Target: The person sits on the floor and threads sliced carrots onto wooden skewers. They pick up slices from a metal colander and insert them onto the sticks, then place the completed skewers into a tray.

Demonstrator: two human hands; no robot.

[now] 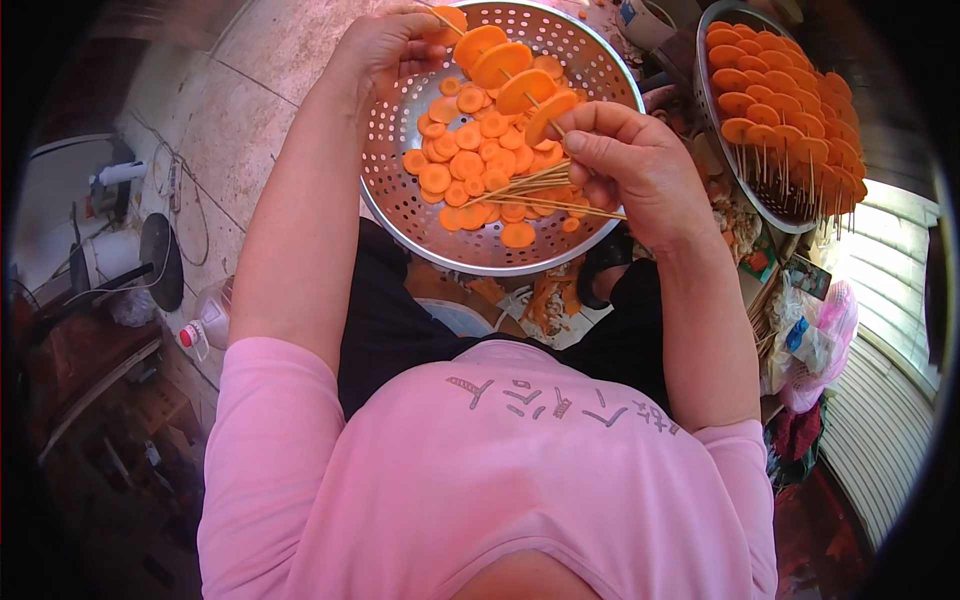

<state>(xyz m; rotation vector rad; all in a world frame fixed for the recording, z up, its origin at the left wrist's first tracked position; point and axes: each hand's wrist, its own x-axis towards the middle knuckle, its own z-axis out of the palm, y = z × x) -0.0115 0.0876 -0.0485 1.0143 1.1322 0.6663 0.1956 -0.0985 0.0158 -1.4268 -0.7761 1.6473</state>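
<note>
My left hand point(401, 49) is at the upper left, its fingers on the carrot slice at the far end of a thin wooden skewer point(532, 100). Several large carrot slices point(501, 66) are spaced along that skewer. My right hand point(622, 161) pinches its near end beside the last slice, and also holds a bundle of bare wooden skewers point(540, 180) that fans out to the left. Below both hands is a perforated metal colander point(397, 217) with many loose carrot slices point(467, 166) in it.
At the upper right, a second colander point(709, 112) holds piled carrot slices on skewers point(787, 112). Carrot peelings point(551, 300) lie on the floor between the legs. A plastic jug with a red cap point(214, 315) stands at left. Plastic bags point(814, 352) and a phone point(808, 276) are at right.
</note>
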